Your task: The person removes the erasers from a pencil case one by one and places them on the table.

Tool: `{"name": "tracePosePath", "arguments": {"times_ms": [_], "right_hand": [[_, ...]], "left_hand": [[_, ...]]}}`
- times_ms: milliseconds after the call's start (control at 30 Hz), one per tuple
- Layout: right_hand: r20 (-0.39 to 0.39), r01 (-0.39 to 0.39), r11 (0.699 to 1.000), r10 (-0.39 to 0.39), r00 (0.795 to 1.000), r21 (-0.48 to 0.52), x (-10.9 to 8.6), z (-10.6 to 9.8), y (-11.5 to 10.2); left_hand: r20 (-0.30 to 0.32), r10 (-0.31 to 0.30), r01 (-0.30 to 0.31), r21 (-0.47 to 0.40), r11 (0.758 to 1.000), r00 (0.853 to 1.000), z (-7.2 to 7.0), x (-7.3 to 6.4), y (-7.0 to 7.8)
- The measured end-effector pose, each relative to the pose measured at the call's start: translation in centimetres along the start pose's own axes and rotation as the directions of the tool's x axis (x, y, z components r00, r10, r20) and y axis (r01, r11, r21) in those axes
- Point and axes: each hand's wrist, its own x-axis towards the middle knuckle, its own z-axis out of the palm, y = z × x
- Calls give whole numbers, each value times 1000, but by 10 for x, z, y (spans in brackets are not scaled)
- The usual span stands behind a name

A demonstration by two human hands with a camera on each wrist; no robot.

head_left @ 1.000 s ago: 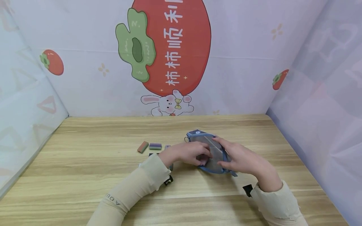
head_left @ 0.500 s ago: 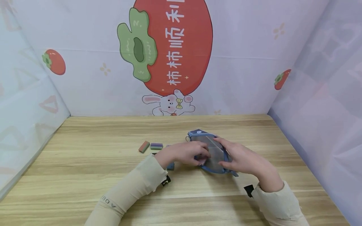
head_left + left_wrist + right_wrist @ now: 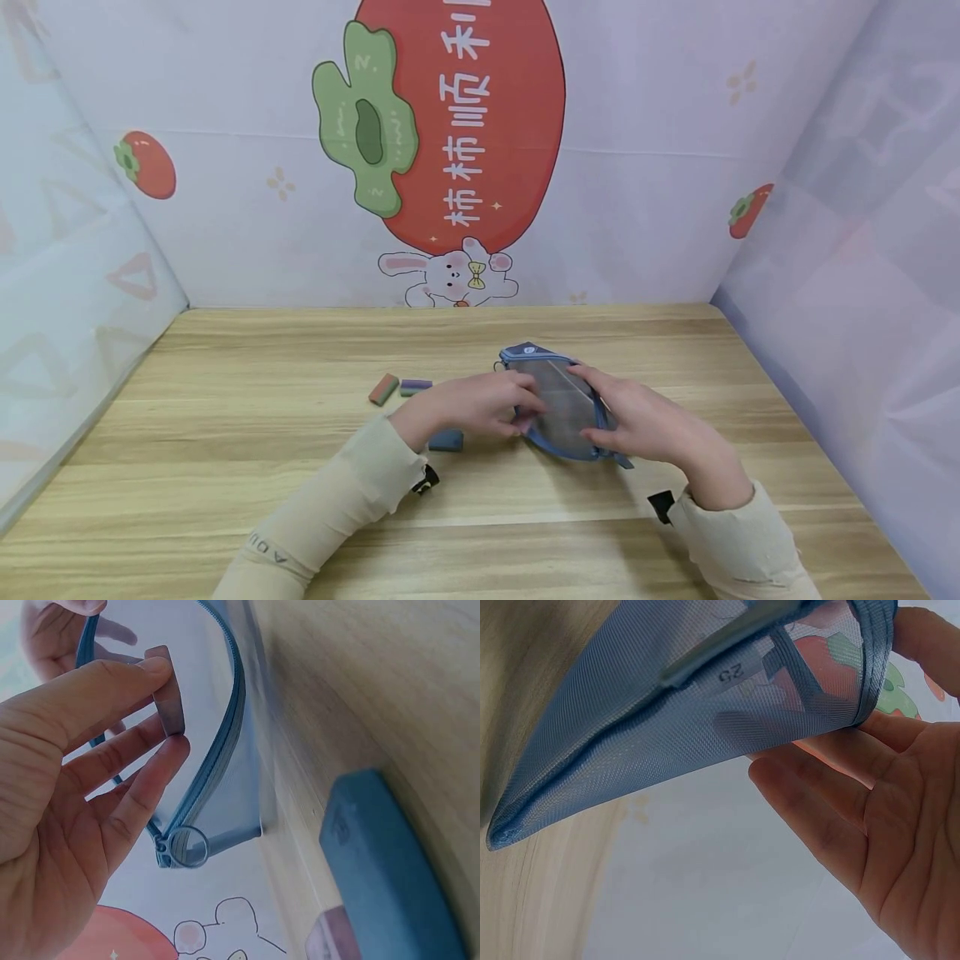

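Observation:
A blue-edged mesh zip pouch (image 3: 562,408) stands with its zipper mouth spread, a ring on the zipper pull (image 3: 189,847). My left hand (image 3: 483,404) pinches a small purplish-grey eraser (image 3: 169,697) between thumb and fingertips, right at the pouch's mouth. My right hand (image 3: 645,421) grips the pouch's right edge between thumb and fingers; in the right wrist view the fingers lie behind the mesh. Just below the left wrist lies a blue eraser (image 3: 446,441), and a mauve block (image 3: 333,934) shows beside it in the left wrist view.
An orange-and-green eraser (image 3: 383,389) and a purple-and-green one (image 3: 416,387) lie on the wooden table (image 3: 262,467), left of the pouch. Printed cloth walls (image 3: 637,225) enclose the table at the back and both sides.
My left hand has drawn a little to the left with the small eraser still pinched, uncovering more of the blue eraser. The right hand and the pouch stay nearly in place.

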Motion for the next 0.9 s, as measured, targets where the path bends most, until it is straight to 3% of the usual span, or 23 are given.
{"name": "tracePosePath", "arguments": {"times_ms": [400, 633, 900], "right_hand": [[-15, 9, 1000, -9, 1000, -15, 0, 1, 0], [-31, 23, 1000, -23, 999, -12, 1, 2, 1], [-21, 17, 999, -17, 1000, -30, 1, 0, 0]], "left_hand": [[-29, -20, 20, 25, 999, 999, 2, -20, 0], [-50, 1, 1, 30, 1000, 999, 2, -34, 2], [-36, -62, 63, 21, 998, 997, 1, -52, 3]]}}
